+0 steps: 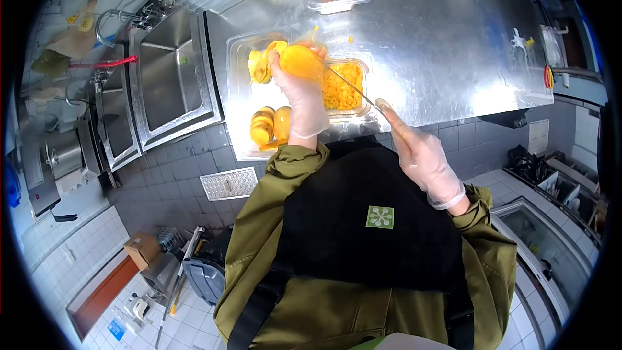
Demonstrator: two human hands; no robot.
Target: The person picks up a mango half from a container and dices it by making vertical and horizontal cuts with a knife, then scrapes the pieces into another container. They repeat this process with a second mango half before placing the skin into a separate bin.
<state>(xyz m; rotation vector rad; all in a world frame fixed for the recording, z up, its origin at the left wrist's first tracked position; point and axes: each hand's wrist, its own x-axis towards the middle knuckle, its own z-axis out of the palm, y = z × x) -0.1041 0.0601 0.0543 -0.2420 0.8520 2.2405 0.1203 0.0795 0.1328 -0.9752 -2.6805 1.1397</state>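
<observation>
Pretty bright shot, tbh. Overhead-looking light left blown-out glare on the steel counter point(447, 45), and the fisheye bent everything toward those black corners.

A steel counter point(447, 32) is spread from twelve to two o'clock, its surface streaked with bright glare. A sink point(170, 65) is set at ten o'clock. Dark grey tiles point(175, 185) are broken by a metal grate point(230, 183). At eight o'clock, a cardboard box point(144, 249) is seen; at seven, a grey bin point(206, 280). White tiles point(194, 327) are laid below, and a glass-topped cabinet point(541, 246) is placed near four.
</observation>
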